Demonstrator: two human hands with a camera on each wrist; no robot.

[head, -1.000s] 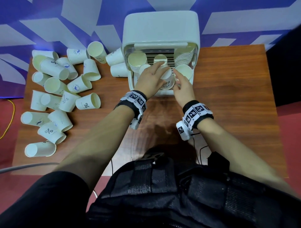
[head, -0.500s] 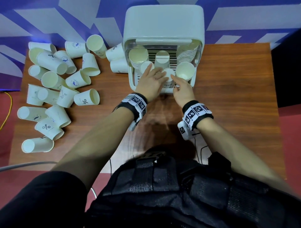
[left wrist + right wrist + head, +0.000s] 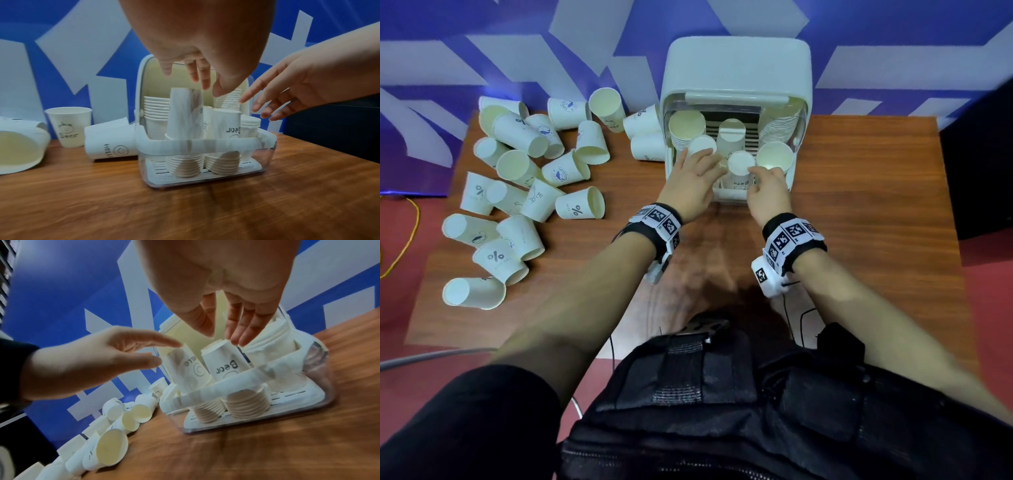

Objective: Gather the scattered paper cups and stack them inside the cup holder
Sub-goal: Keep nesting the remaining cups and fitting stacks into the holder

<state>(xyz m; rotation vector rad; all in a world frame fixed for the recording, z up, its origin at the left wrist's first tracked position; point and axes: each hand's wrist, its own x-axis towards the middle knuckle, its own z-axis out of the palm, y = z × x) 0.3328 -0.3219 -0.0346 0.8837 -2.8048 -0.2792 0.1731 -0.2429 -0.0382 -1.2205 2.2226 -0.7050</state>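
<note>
The cup holder (image 3: 736, 65) is a clear box with a white lid raised at the table's back; it holds several stacks of white paper cups. Two inverted stacks stand at its front: a "Hello" stack (image 3: 187, 368) and a "Bear" stack (image 3: 224, 361). My left hand (image 3: 709, 161) hovers over the Hello stack (image 3: 185, 113) with relaxed fingers, holding nothing. The right hand (image 3: 224, 334) points straight fingers down, their tips touching the Bear cup's base (image 3: 739, 162). Many loose cups (image 3: 580, 207) lie scattered on the table's left half.
The wooden table (image 3: 859, 205) ends at a blue and white wall behind the holder. Two cups (image 3: 647, 137) lie against the holder's left side. An upright cup (image 3: 68, 126) stands by the wall. A yellow cable (image 3: 412, 219) lies on the red floor, left.
The inverted cup my hands carried has gone down onto the front stack in the holder. Both hands have let go, and they have drawn back slightly toward me.
</note>
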